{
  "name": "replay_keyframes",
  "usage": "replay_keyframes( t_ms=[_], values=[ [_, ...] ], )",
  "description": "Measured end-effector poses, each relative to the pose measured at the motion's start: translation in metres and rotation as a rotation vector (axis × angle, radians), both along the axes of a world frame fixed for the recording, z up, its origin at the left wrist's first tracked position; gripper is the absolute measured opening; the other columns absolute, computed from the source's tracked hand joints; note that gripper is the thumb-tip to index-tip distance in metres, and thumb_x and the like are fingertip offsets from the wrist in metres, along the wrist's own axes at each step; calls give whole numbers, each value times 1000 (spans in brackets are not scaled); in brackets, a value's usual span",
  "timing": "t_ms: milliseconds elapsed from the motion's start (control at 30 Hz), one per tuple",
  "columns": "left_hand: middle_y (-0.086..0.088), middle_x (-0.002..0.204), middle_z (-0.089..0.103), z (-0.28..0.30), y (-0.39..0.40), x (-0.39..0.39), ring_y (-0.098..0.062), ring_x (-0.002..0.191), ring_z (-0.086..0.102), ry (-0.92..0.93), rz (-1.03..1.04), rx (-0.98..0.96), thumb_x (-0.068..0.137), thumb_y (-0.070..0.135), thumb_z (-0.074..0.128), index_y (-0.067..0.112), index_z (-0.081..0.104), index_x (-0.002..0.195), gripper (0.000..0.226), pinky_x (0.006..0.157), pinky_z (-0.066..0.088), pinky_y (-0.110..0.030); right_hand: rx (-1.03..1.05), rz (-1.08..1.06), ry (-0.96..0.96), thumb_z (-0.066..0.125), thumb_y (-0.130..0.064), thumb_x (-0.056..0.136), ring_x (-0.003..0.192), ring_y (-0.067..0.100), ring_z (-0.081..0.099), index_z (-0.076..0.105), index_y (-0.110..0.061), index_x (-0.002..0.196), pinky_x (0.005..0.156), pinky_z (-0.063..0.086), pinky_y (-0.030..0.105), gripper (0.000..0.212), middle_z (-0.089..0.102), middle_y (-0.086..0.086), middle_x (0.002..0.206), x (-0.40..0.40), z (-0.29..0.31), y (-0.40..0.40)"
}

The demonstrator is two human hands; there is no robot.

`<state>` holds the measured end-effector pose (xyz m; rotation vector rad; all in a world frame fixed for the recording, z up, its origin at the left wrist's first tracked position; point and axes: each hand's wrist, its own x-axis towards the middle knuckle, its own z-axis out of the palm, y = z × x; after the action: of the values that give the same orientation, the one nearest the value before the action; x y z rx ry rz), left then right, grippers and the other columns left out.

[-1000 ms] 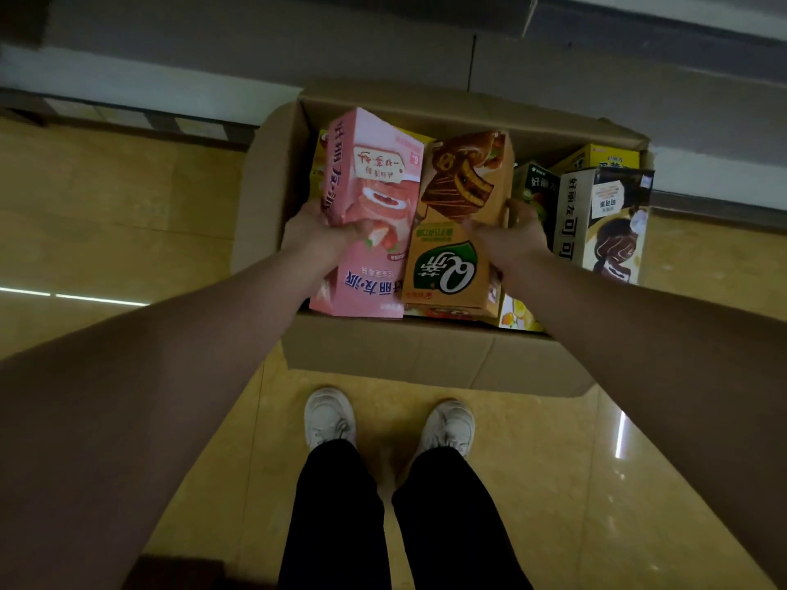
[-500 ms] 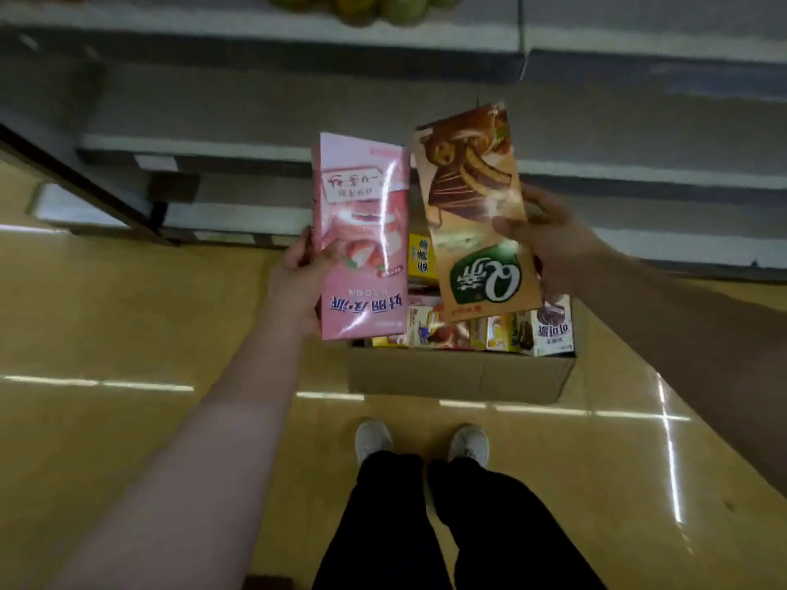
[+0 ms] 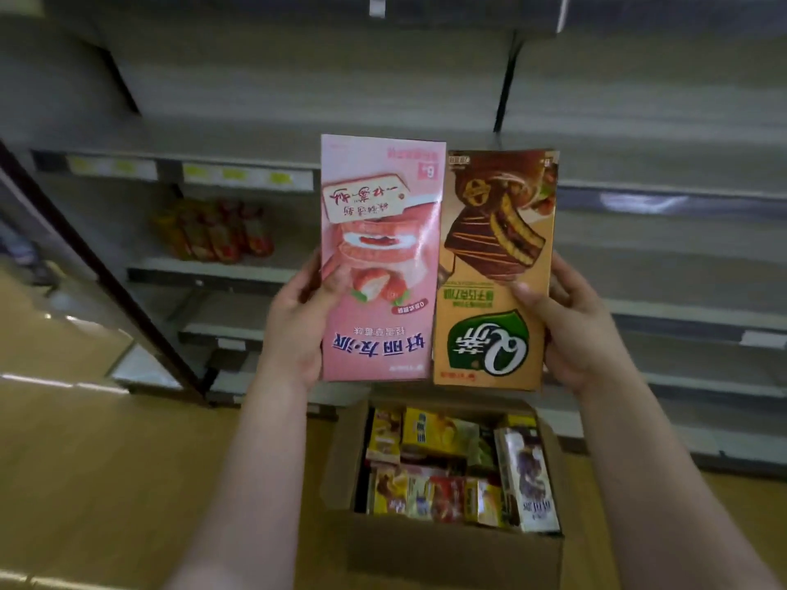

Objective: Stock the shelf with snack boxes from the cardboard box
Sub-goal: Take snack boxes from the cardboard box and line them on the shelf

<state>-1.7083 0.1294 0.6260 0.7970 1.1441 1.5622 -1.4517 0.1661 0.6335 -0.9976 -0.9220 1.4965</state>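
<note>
1. Down at your feet, the cardboard box [image 3: 447,551] sits on the floor, open, packed with snack boxes [image 3: 451,470] — most of the stock is not shelved yet.
2. Above it, your left hand [image 3: 294,330] grips the pink strawberry-pie box [image 3: 379,257] at its left edge; thumb lies across the front, the other fingers are hidden behind, so I can't tell how they sit.
3. Your right hand [image 3: 570,330] holds the brown chocolate-pie box [image 3: 498,270] at its right edge, thumb on the front face, fingers curled round the back.
4. Both boxes are up in the air, touching side by side, print upside down toward you, clear of the carton and not on any shelf.
5. Beyond them, the shelf [image 3: 221,266] runs in several tiers, mostly bare — only red-orange packets [image 3: 213,232] on a left tier, blurred.
6. Judgement: early stage. Two boxes lifted, none of this load placed; setting these down and emptying the carton remain.
</note>
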Motion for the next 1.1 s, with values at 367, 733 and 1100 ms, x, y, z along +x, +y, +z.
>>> replay_keyframes(
  t_ms=[367,733,1100],
  values=[
    [-3,103,74,85,24,23,-25,91,72,47,0,135,73,31,72,26,55,132,61,67,59,-41,137,-58,72,67,-9,81,97,28,71,49,-25,136,72,59,45,60,70,5,113,12,70,16],
    [3,97,74,108,49,24,-21,85,73,57,168,179,72,29,75,42,60,112,44,63,59,-40,256,-21,28,70,-18,69,96,25,71,49,-32,138,76,58,47,74,71,1,113,-5,103,42],
    [1,105,73,132,104,-92,-24,88,73,88,92,227,74,29,74,35,63,115,42,68,60,-44,206,-161,196,71,-7,69,90,26,72,48,-26,136,64,60,42,74,71,8,109,-121,111,88]
  ],
)
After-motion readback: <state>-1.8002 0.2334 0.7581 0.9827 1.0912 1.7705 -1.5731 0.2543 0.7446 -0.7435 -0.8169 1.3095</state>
